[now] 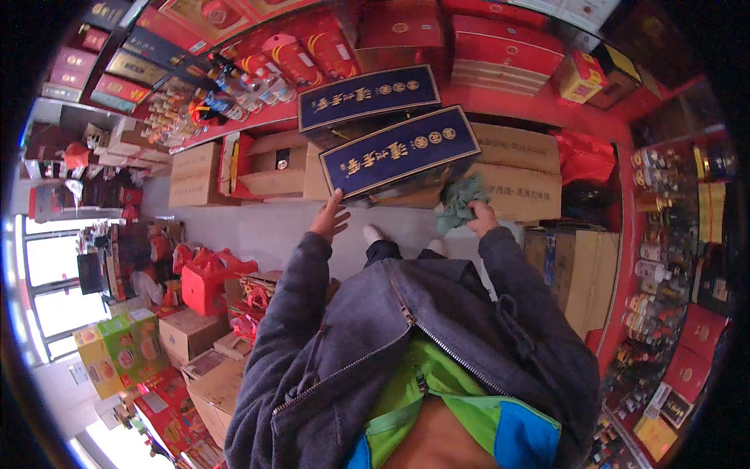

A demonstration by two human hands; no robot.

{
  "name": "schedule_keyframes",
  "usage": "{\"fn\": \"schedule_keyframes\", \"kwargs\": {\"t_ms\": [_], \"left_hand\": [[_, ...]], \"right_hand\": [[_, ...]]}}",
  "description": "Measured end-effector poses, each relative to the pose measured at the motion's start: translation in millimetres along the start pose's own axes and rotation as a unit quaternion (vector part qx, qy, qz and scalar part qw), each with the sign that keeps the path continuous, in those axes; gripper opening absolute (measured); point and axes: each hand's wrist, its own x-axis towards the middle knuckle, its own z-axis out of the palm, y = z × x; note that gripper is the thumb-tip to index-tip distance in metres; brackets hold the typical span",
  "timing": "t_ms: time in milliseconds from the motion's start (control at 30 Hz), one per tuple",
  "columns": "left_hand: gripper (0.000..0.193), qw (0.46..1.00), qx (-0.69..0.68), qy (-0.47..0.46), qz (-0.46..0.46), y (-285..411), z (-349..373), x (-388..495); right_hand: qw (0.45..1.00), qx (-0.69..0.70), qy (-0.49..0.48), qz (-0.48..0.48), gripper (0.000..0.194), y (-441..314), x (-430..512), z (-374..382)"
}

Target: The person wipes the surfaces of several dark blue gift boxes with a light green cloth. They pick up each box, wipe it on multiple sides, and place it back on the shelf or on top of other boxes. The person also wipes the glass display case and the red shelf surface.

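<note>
Two dark blue gift boxes with gold borders and gold writing lie side by side before me. The nearer blue box point(401, 153) is tilted, its left end close to my body, and the farther blue box point(369, 101) sits just behind it. My left hand point(331, 217) has its fingers apart, with a fingertip at the lower left corner of the nearer box; whether it presses on it I cannot tell. A crumpled green cloth point(463, 202) is bunched in my right hand point(483, 217), beside the right end of that box.
Cardboard cartons point(515, 176) flank the boxes, and an open carton point(272, 167) stands to the left. Behind runs a red shelf with glass bottles point(258, 88) and red boxes point(507, 50). A red plastic stool point(205, 287) and cartons point(193, 337) stand at lower left.
</note>
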Motion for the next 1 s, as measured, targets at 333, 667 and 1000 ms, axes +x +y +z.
{"fn": "schedule_keyframes", "kwargs": {"t_ms": [333, 667, 1000], "left_hand": [[0.079, 0.834, 0.353, 0.274, 0.323, 11, 19, -3], [0.100, 0.786, 0.330, 0.452, 0.265, 29, 101, -17], [0.075, 0.968, 0.087, 0.236, 0.015, 40, 64, -13]], "right_hand": [[0.717, 0.627, 0.252, 0.170, 0.036, -69, 53, -125], [0.780, 0.598, 0.182, 0.018, 0.032, -107, 109, -134], [0.825, 0.545, 0.150, 0.012, 0.031, -107, 129, -114]]}}
